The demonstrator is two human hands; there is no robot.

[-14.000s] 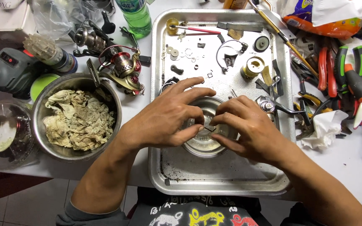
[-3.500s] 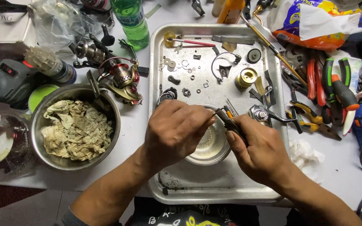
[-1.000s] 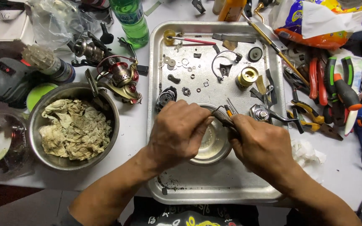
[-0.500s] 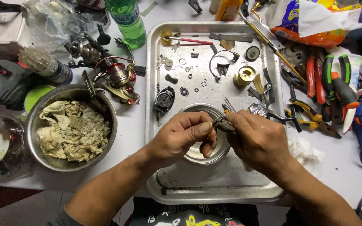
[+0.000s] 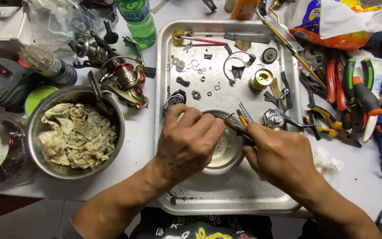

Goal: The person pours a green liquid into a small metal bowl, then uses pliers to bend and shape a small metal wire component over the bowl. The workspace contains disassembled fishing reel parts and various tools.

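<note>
Both hands meet over a small round steel dish (image 5: pixel 226 152) at the lower middle of the frame, which sits in a large rectangular metal tray (image 5: pixel 226 194). The left hand (image 5: pixel 189 141) is curled, fingertips pinched narrowly on something too small to make out, just above the dish's left rim. The right hand (image 5: pixel 279 155) is closed around the handles of slim needle-nose pliers (image 5: pixel 239 126), whose tip points toward the left fingertips. This looks like the step of gripping or seating a tiny part with the pliers over the dish; the next move seems to call for a steady, light squeeze so the piece does not spring away. Loose washers and a gold spool (image 5: pixel 261 79) lie in the tray's upper half; a steel bowl of stained rags (image 5: pixel 78 132) stands at the left, a red-and-gold spinning reel (image 5: pixel 129 82) above it
</note>
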